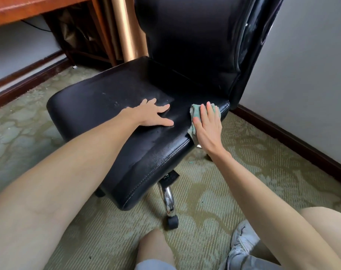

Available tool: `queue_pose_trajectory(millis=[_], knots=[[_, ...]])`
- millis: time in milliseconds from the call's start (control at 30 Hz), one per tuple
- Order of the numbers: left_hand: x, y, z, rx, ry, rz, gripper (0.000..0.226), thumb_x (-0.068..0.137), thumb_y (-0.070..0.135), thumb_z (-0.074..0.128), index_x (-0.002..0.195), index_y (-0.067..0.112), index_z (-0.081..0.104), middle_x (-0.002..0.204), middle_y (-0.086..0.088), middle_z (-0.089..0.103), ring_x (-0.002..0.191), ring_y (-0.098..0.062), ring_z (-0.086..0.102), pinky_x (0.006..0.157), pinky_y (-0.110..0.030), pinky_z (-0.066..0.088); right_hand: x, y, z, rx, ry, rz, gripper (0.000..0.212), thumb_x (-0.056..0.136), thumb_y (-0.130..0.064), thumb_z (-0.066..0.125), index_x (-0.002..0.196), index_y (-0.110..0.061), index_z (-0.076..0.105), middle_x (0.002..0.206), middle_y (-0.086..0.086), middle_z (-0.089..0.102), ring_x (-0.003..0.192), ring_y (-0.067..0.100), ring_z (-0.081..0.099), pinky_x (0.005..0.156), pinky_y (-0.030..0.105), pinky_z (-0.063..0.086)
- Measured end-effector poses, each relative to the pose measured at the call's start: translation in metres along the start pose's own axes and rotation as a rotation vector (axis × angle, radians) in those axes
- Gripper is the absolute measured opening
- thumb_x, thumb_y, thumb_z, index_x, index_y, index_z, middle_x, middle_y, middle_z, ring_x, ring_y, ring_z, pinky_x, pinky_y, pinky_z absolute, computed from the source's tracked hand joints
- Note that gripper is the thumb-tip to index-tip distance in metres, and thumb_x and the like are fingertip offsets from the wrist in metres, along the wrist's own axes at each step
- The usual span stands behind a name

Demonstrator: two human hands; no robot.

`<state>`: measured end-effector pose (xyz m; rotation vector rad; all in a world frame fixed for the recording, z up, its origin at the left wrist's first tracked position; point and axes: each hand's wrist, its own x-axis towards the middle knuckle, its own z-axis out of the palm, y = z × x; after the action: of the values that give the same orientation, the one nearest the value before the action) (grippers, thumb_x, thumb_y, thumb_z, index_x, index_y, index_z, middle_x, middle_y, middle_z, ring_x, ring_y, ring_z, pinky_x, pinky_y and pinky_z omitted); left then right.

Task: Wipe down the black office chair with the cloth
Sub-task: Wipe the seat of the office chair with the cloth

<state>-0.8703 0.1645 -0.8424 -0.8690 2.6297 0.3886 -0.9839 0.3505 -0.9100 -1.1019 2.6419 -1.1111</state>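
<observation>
Now right hand (207, 126) (fingers together) presses cloth (194, 114) on seat (111, 98) edge, centre-right; left hand (153, 115) splayed flat, bracing. Next: backrest (189, 36) prob.

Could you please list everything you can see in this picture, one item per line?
black office chair: one, black, centre.
chair leg: one visible, chrome, under the seat.
caster: one visible, black, at the leg's end.
cloth: one, green, right edge of the seat.
desk: one, reddish wood, top left.
curtain: one, gold, behind the chair.
carpet: one, green patterned, floor.
shoe: one, white, bottom right.
left hand: one, flat on the seat.
right hand: one, pressing flat on the cloth.
</observation>
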Motion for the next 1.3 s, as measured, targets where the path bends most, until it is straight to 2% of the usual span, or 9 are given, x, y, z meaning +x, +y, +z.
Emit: queue_pose_trajectory(millis=[133,233,400,567,700,800,867,1000,1300], knots=[[0.002,0.011,0.001,-0.010,0.013,-0.037,0.086,0.074,0.086,0.045,0.147,0.059,0.008,0.164,0.006,-0.006,0.149,-0.023,-0.013,0.110,-0.071,0.007,0.024,0.003,-0.003,-0.072,-0.079,0.040,0.058,0.101,-0.044,0.019,0.154,-0.019,0.013,0.162,-0.003,0.001,0.148,0.016,-0.011,0.120,0.037,-0.008],[0.006,0.017,-0.001,-0.023,0.005,-0.048,0.087,0.074,0.085,0.046,0.148,0.057,0.009,0.164,0.003,-0.006,0.149,-0.026,-0.012,0.110,-0.071,0.008,0.044,0.013,-0.002,-0.156,-0.106,0.009,0.078,0.087,-0.056,0.002,0.152,-0.015,0.018,0.161,0.001,0.009,0.149,0.019,-0.005,0.121,0.042,-0.002],[0.011,0.032,-0.004,-0.036,-0.009,-0.099,0.087,0.078,0.080,0.049,0.150,0.052,0.008,0.164,-0.001,-0.007,0.149,-0.030,-0.013,0.109,-0.072,0.011,0.074,0.015,-0.014,-0.228,-0.128,0.011,0.054,0.102,-0.036,0.022,0.151,-0.014,0.023,0.161,0.006,0.011,0.149,0.019,0.000,0.121,0.037,-0.002],[0.019,0.045,-0.007,-0.034,-0.023,-0.162,0.092,0.077,0.080,0.050,0.151,0.050,0.004,0.163,-0.005,-0.004,0.148,-0.035,-0.009,0.109,-0.070,0.015,0.097,0.017,-0.022,-0.253,-0.172,-0.011,0.053,0.103,-0.036,0.022,0.151,-0.015,0.022,0.161,0.006,0.011,0.148,0.018,0.001,0.120,0.034,-0.004],[0.023,0.059,-0.021,0.108,-0.001,-0.210,0.107,0.071,0.085,0.050,0.152,0.044,-0.009,0.162,-0.008,-0.001,0.148,-0.032,-0.001,0.107,-0.071,0.016,0.117,0.024,-0.017,-0.326,-0.197,-0.051,0.055,0.101,-0.041,0.018,0.152,-0.020,0.021,0.161,0.005,0.013,0.149,0.018,0.002,0.121,0.036,-0.002],[0.044,0.065,-0.041,0.166,0.000,-0.190,0.119,0.064,0.088,0.055,0.151,0.044,-0.012,0.162,-0.007,-0.017,0.148,-0.031,-0.015,0.107,-0.074,0.006,0.138,0.026,-0.022,-0.338,-0.268,-0.070,0.054,0.101,-0.041,0.018,0.152,-0.024,0.018,0.162,0.003,0.008,0.149,0.019,-0.001,0.121,0.036,-0.004],[0.061,0.067,-0.053,0.173,-0.011,-0.167,0.113,0.067,0.088,0.052,0.152,0.045,-0.010,0.161,-0.005,-0.023,0.147,-0.030,-0.020,0.108,-0.074,0.002,0.152,0.027,-0.025,-0.342,-0.317,-0.090,0.055,0.101,-0.041,0.018,0.153,-0.025,0.017,0.162,0.003,0.005,0.149,0.020,-0.003,0.121,0.038,-0.003],[0.095,0.068,-0.070,0.193,-0.013,-0.180,0.101,0.073,0.087,0.046,0.151,0.048,-0.004,0.162,-0.003,-0.018,0.149,-0.030,-0.015,0.110,-0.072,0.003,0.180,0.029,-0.023,-0.374,-0.372,-0.138,0.054,0.101,-0.041,0.016,0.153,-0.027,0.015,0.162,0.001,0.002,0.149,0.022,-0.006,0.121,0.041,-0.003],[0.134,0.025,-0.085,0.118,-0.008,-0.139,0.096,0.071,0.088,0.045,0.146,0.058,-0.006,0.163,0.005,-0.015,0.149,-0.022,-0.014,0.112,-0.067,0.008,0.221,0.046,-0.001,-0.408,-0.395,-0.266,0.056,0.100,-0.044,0.013,0.153,-0.026,0.012,0.162,-0.001,0.004,0.149,0.019,-0.006,0.121,0.041,-0.002]])
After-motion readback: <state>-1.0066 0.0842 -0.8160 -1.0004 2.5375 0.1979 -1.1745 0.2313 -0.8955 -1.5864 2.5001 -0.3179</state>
